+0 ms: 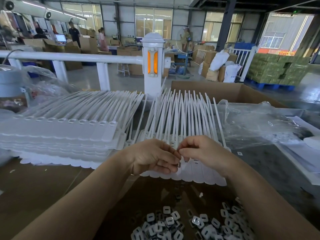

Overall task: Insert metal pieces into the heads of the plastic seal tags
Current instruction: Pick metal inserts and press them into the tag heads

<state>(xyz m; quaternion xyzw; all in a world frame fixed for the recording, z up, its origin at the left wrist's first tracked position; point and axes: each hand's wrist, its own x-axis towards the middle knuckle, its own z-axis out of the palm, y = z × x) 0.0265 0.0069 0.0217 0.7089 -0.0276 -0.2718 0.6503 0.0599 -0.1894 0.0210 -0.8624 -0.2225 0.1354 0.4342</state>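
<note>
small metal piece (pixel 179 164) pinched in curled left hand (pixel 154 157) fingers over the row of white seal tags (pixel 187 129), right hand (pixel 201 149) fingertips pinched beside it, stacked tags (pixel 60 134) left of the row, loose white caps (pixel 190 224) nearer the person, cardboard box (pixel 225 91) behind

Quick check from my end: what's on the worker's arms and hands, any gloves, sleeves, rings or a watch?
Nothing worn that I can see. Left hand and right hand are bare, with no gloves, rings, watch or wristbands showing. Both forearms are bare up to the frame edge, with no sleeves in view.
</note>
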